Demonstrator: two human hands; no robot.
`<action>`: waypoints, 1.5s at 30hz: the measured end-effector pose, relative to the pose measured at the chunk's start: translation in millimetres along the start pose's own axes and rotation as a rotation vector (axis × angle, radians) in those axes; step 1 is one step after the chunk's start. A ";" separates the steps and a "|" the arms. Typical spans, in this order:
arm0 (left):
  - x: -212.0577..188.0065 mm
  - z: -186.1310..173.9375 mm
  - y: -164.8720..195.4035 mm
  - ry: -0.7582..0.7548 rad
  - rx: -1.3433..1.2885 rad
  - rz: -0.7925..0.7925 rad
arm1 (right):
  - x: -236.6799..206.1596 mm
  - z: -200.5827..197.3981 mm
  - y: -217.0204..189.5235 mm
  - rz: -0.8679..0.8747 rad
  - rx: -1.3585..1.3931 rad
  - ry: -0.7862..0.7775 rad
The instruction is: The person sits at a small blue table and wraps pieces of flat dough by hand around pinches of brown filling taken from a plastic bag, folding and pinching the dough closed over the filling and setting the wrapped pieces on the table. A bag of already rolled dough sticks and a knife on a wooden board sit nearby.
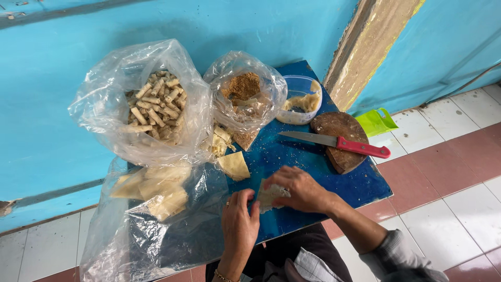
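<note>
Left hand [239, 223]: my fingers pinch the wrapper [269, 196]
Right hand [301, 188]: fingers curled, pressing it onto the blue table [365, 185]

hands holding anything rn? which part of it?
Yes. Both hands pinch one pale, thin wrapper sheet on the blue board: left hand at its left edge, right hand over its right side. How far it is folded cannot be told.

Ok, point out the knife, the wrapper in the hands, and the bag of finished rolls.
knife [360, 148], head view, on its red handle.
wrapper [270, 196], head view, on the pale sheet between both hands.
bag of finished rolls [156, 107], head view, on the rolls inside.
</note>
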State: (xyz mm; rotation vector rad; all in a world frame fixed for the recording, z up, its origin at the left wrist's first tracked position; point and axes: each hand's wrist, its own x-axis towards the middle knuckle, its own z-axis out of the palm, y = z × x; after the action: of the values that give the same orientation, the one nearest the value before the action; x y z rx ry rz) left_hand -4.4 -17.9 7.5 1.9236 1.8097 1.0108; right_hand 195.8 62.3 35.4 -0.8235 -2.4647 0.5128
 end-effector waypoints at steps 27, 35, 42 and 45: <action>-23.6 -11.6 -13.5 -0.057 0.147 0.336 | -1.0 22.6 26.7 0.467 0.482 0.060; -23.3 -9.5 -19.2 -0.040 0.090 0.336 | -11.1 1.4 60.8 0.628 1.189 0.436; -33.3 -5.5 -18.3 0.024 0.000 0.272 | -43.4 13.1 -21.7 0.295 0.425 0.354; -34.5 -2.0 -19.9 0.038 0.002 0.249 | -49.9 40.9 -56.8 0.189 0.126 0.387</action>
State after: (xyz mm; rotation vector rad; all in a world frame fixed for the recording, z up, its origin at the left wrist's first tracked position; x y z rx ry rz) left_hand -18.8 -48.5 -13.7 2.1846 1.6180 1.1294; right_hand 182.4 -19.7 13.5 -1.0043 -1.9951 0.5144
